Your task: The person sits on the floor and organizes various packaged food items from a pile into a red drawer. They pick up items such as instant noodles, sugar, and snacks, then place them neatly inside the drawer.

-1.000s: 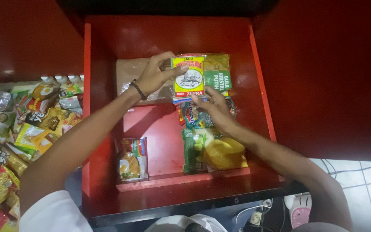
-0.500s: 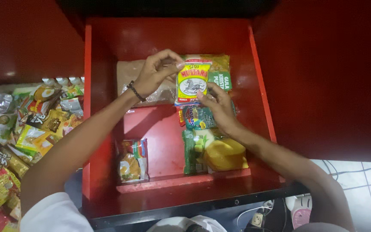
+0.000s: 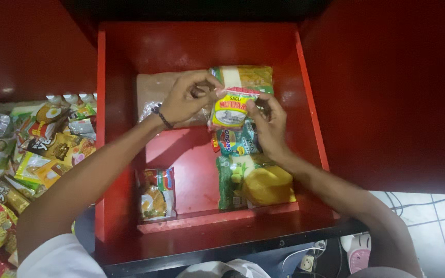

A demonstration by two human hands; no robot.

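A red drawer (image 3: 119, 154) stands open. Near its front left corner lies a small noodle packet (image 3: 155, 193). At the front right sit a green packet (image 3: 227, 180) and a yellow pouch (image 3: 268, 186), touching. A brownish clear bag (image 3: 153, 95) lies along the back edge. Left of the drawer, a heap of snack packets (image 3: 27, 154) is piled up.

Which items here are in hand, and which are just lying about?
In hand: yellow packet, pinched by left hand and right hand over the red drawer.
Lying about: small packet at drawer front, yellow-green packs, snack heap on the left.
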